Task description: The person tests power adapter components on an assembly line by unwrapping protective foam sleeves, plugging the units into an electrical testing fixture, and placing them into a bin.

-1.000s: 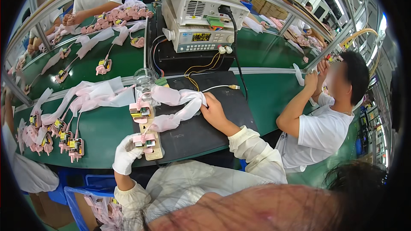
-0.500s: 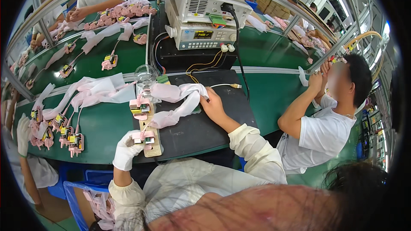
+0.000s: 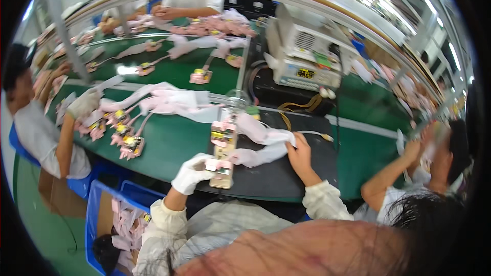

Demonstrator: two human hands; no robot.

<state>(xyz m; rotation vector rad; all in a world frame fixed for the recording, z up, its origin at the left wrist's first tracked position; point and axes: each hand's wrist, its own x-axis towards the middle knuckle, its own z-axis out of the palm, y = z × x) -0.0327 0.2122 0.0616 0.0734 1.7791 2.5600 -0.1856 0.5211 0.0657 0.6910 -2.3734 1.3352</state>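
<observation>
My left hand (image 3: 192,175), in a white glove, has its fingers closed on a small pink-cased circuit board (image 3: 220,165) at the near end of a beige test fixture (image 3: 223,180). A second pink-cased board (image 3: 222,132) sits farther up the same fixture. White-wrapped cables (image 3: 268,154) run from the boards to the right. My bare right hand (image 3: 300,154) is closed on the far ends of these wrapped cables, above the black mat (image 3: 314,176). Just beyond the fixture stands a clear glass bulb (image 3: 237,100).
Stacked test instruments (image 3: 307,66) stand behind the mat. Several wrapped boards (image 3: 128,143) lie to the left, near a co-worker's gloved hand (image 3: 84,103). A blue bin (image 3: 92,225) of pink parts is at lower left. Another person (image 3: 394,179) sits at right.
My view has swung left, so the scene sits farther right in the picture. Both my hands keep their holds. The left co-worker's gloved hand is now over the pile of boards.
</observation>
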